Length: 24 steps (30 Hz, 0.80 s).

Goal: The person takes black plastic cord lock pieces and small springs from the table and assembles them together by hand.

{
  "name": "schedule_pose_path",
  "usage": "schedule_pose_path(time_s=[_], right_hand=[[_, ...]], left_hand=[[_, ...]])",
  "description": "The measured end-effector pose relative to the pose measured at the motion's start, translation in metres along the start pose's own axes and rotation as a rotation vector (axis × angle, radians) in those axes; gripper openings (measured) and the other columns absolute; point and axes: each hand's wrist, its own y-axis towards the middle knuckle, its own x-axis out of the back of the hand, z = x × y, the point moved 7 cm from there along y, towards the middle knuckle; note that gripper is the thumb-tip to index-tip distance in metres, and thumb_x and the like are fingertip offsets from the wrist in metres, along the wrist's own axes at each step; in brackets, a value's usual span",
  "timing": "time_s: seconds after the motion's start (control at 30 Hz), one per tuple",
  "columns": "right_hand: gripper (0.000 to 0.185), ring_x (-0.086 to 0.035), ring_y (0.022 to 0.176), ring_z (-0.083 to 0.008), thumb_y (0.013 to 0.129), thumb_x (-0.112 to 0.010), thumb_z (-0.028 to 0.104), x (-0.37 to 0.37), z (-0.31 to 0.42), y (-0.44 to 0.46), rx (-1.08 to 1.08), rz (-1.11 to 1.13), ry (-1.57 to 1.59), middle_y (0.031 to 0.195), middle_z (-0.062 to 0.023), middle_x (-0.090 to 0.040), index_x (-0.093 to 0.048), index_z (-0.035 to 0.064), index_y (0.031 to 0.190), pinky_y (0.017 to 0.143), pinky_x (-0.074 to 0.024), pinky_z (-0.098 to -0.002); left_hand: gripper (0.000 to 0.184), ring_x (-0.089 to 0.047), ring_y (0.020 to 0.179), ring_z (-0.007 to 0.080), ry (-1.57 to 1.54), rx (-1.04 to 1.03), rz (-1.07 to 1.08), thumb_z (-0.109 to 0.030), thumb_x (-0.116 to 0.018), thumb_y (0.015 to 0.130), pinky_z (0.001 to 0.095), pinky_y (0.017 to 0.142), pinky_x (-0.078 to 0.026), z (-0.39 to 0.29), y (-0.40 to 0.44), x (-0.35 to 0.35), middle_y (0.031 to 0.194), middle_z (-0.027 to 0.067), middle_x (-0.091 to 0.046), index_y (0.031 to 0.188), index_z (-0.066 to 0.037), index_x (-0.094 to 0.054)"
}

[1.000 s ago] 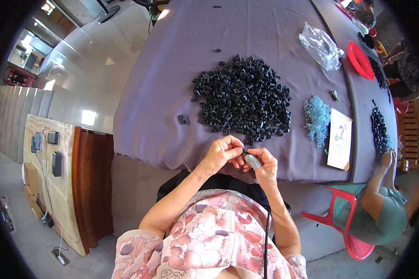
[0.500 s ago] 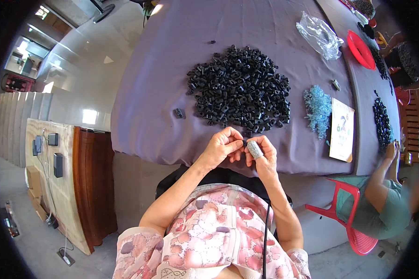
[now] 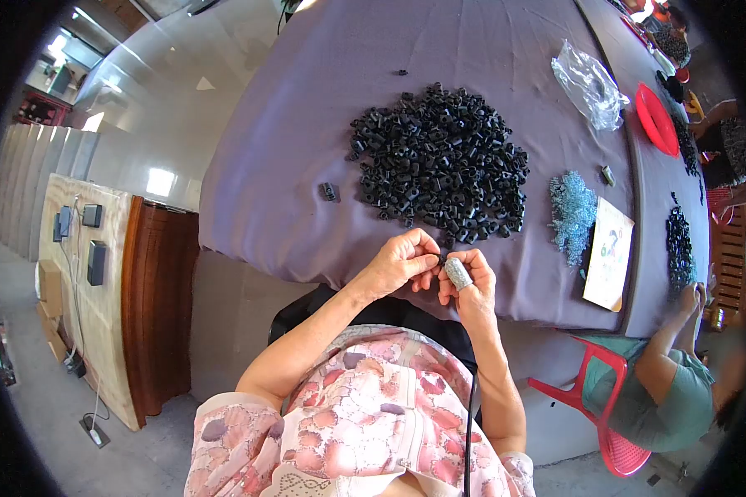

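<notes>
A small black piece [image 3: 441, 260] is at the fingertips, just off the near edge of the black pile [image 3: 443, 166], which serves as the reference point. The left hand [image 3: 399, 263] has thumb and forefinger pinched almost closed on the piece. The right hand [image 3: 474, 286] is curled up against it from the other side, a grey covering [image 3: 458, 274] on one digit; its fingertips overlap, so whether it also grips the piece cannot be determined. One loose black part [image 3: 329, 192] lies just left of the pile, another [image 3: 403, 72] beyond its far edge. Right of the pile, near one another, are a light blue heap [image 3: 572, 214] and a printed card [image 3: 609, 255]. Clear plastic [image 3: 589, 86] sits to the pile's far right, a red tray [image 3: 656, 120] beyond it. Well apart to the pile's right, a person in green [image 3: 675, 398] sits at the purple cloth [image 3: 298, 141].
</notes>
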Motion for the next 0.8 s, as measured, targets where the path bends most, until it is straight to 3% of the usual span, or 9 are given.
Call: schedule_pose_path(time_s=[0.17,0.57,0.8], right_hand=[[0.005,-0.052,0.05,-0.0097,0.09,-0.052,0.003,-0.0004,-0.0004,-0.0013,-0.006,0.025,0.062,0.075,-0.0075,-0.059,-0.05,0.0006,0.093,0.044,-0.0423,-0.0217],[0.003,-0.056,0.054,-0.0085,0.087,-0.055,-0.001,0.0015,0.0047,-0.0001,0.044,0.006,-0.209,0.072,-0.0074,-0.061,-0.054,-0.0008,0.09,0.045,-0.0463,-0.0219],[0.005,-0.057,0.054,-0.0098,0.088,-0.057,0.005,0.0016,-0.0006,-0.0026,-0.064,0.139,0.025,0.072,-0.0086,-0.062,-0.054,0.0008,0.087,0.045,-0.0469,-0.0239]], left_hand=[[0.009,-0.054,0.056,0.0073,0.037,-0.007,-0.011,-0.01,-0.054,0.092,0.0202,0.046,-0.042,0.0008,0.0003,-0.0023,0.075,0.0037,-0.06,0.099,-0.005,-0.05],[0.006,-0.051,0.054,0.0042,0.074,-0.004,0.045,-0.01,-0.054,0.092,0.0176,0.043,-0.037,-0.0024,-0.0022,-0.0034,0.076,0.0031,-0.061,0.094,-0.005,-0.051],[0.004,-0.047,0.048,0.003,-0.029,0.07,0.149,-0.01,-0.055,0.092,0.0172,0.04,-0.032,-0.0035,-0.0063,-0.0088,0.074,0.0028,-0.06,0.092,-0.007,-0.053]])
